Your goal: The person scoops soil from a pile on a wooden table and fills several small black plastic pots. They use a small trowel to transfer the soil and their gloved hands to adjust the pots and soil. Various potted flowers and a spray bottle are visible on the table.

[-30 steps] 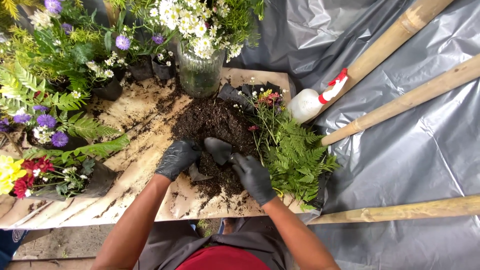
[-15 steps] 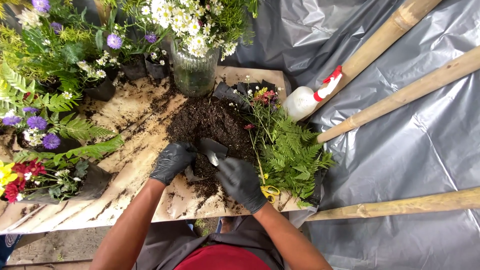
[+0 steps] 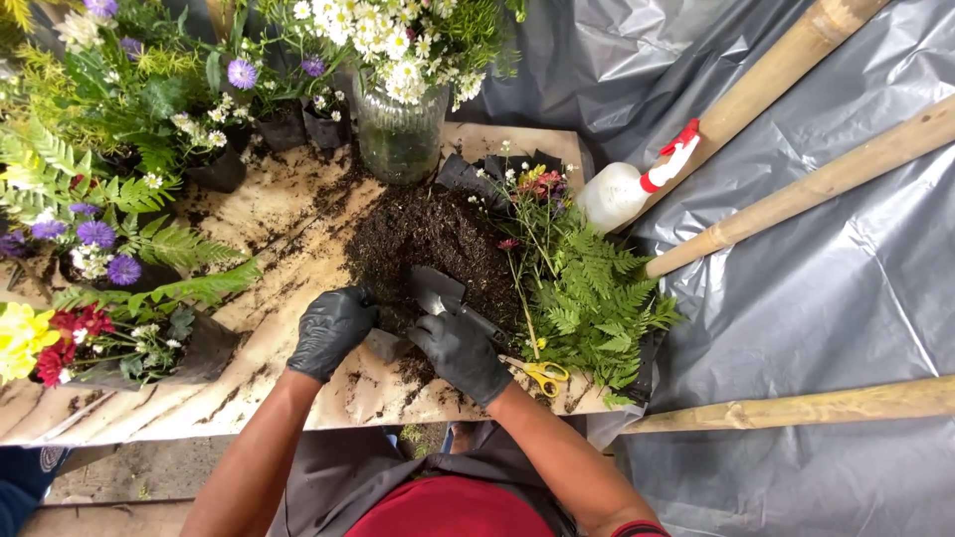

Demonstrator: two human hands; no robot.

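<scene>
Gripping the dark handle of a small trowel [image 3: 438, 289], the right hand [image 3: 460, 350] is closed tightly around it; the flat, dull-grey blade points away from the person and rests at the near edge of a heap of soil [image 3: 430, 239]. The soil is dark, crumbly and loose, and it lies in the middle of a pale wooden board [image 3: 288, 249] whose surface is streaked and dusted with the same dirt. The left hand [image 3: 331, 329] is curled, with its fingers closed on a small black planting bag [image 3: 386, 345] of thin, soft plastic, just beside the trowel. Both hands wear black gloves with a slightly shiny, rubbery skin.

To the right of the soil lies a bunch of fern fronds [image 3: 589, 298], feathery and bright green, mixed with thin stems and small flowers. A pair of scissors [image 3: 542, 375] with yellow handles lies touching the near edge of the ferns, close to the right wrist. Behind the soil stands a round glass jar [image 3: 400, 139], full of white daisy-like flowers. A white plastic spray bottle [image 3: 627, 189] with a red trigger lies at the far right corner of the board. Smooth bamboo poles [image 3: 816, 189] cross a grey, wrinkled plastic sheet [image 3: 816, 308] on the right. On the left, black bags hold potted flowers [image 3: 99, 249] in purple, red and yellow.
</scene>
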